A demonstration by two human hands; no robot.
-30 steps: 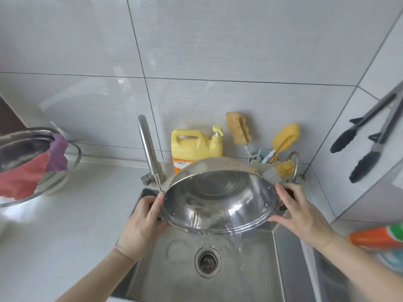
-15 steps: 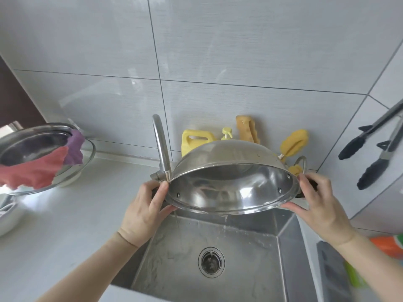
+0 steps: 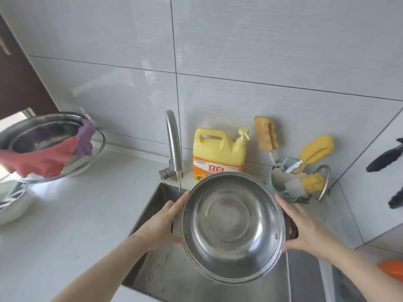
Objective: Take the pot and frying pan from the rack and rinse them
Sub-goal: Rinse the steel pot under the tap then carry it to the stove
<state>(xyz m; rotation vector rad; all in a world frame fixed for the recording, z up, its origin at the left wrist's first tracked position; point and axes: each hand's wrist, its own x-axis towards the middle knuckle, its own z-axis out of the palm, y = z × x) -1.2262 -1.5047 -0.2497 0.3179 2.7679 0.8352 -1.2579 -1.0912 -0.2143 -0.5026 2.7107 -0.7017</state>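
At a grey-tiled kitchen counter [image 3: 72, 214], you hold the steel pot [image 3: 232, 227] over the sink [image 3: 174, 277], left hand [image 3: 164, 222] and right hand [image 3: 303, 231] clamped on its handles; it's now tipped back empty, so its rinse looks finished.

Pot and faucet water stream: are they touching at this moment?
Apart. The head view shows the thin stream falling from the faucet just left of the pot rim, with a sliver of sink wall visible between them.
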